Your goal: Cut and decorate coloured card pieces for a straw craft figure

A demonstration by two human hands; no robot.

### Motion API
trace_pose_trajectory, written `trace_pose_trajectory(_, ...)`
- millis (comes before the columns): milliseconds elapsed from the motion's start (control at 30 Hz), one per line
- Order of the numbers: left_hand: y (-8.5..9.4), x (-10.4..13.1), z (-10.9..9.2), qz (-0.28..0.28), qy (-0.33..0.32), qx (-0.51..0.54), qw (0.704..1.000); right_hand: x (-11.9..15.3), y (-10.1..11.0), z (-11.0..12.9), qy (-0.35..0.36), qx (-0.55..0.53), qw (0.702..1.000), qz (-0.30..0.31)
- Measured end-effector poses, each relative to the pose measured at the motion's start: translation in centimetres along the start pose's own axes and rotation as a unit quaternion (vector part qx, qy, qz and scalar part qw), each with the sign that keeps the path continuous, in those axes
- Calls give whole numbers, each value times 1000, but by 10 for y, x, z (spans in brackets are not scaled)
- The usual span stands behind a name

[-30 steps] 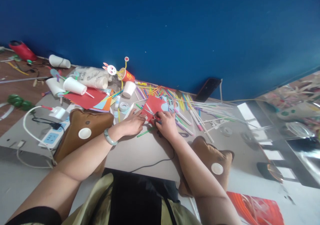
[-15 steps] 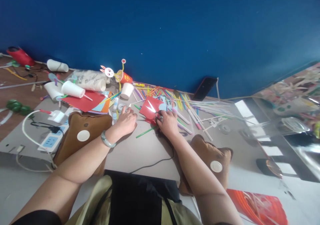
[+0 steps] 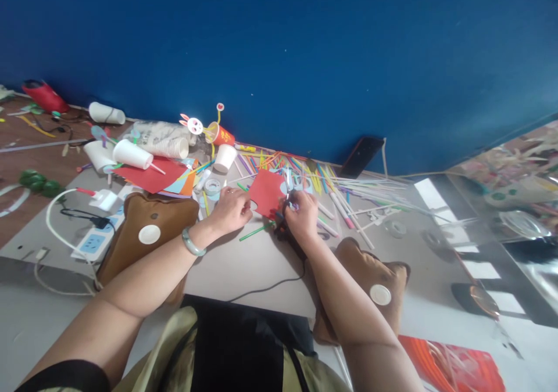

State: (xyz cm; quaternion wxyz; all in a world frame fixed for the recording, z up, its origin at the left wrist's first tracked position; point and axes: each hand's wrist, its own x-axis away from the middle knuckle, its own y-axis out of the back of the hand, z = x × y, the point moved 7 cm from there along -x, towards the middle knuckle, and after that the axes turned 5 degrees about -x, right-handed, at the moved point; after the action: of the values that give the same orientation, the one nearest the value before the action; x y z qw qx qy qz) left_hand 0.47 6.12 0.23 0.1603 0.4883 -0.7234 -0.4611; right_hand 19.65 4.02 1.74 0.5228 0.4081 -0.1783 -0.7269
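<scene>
My right hand (image 3: 302,213) is closed around the handles of a pair of scissors (image 3: 288,186), whose metal blades point up and away from me. Beside them, a sheet of red paper (image 3: 265,191) lies on the table between my two hands. My left hand (image 3: 233,209), with a bangle at its wrist, is at the paper's lower left corner. Its fingertips pinch a small whitish piece (image 3: 253,205), too small to make out clearly. Just below the paper, a green straw (image 3: 253,232) rests on the table.
Colored straws and pens (image 3: 320,177) spread behind my hands. White paper cups (image 3: 225,158), a tape roll (image 3: 212,187) and a power strip (image 3: 93,242) are at left. Brown cushions (image 3: 375,270) lie under my forearms. A dark phone-like object (image 3: 361,155) leans against the blue wall.
The scissors have turned so their blades, spread over the red paper before, now stand to its right. My left hand has moved right to the paper's edge.
</scene>
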Motion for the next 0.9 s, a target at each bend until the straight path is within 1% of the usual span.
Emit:
trace_pose_trajectory(33, -2, -1, 1, 10, 21, 99, 995, 1, 1, 0, -16, -28, 999, -2)
trace_pose_trajectory(67, -5, -1, 3, 23, 48, 199, 979, 2, 2, 0, -34, -57, 998, 0)
trace_pose_trajectory(133, -13, -1, 8, 47, 110, 369, 922, 5, 1, 2, -68, -124, 990, 14)
trace_pose_trajectory(167, -17, -1, 11, 53, 139, 428, 891, 7, -1, 5, -78, -158, 984, 25)
trace_pose_trajectory(233, -22, 0, 14, 54, 178, 507, 842, 10, -4, 11, -85, -218, 971, 49)
trace_pose_trajectory(267, -23, 0, 15, 51, 188, 534, 823, 12, -6, 14, -85, -242, 965, 60)
trace_pose_trajectory(333, -25, 0, 15, 48, 195, 565, 800, 14, -9, 18, -85, -274, 955, 73)
trace_pose_trajectory(433, -26, 1, 13, 41, 194, 573, 795, 18, -12, 20, -92, -306, 944, 77)
trace_pose_trajectory(600, -25, 2, 10, 49, 181, 549, 814, 21, -17, 19, -111, -343, 929, 77)
trace_pose_trajectory(767, -26, 3, 7, 61, 167, 540, 822, 21, -15, 19, -121, -345, 929, 61)
trace_pose_trajectory(900, -30, 4, 5, 86, 157, 538, 824, 21, -14, 19, -125, -343, 929, 63)
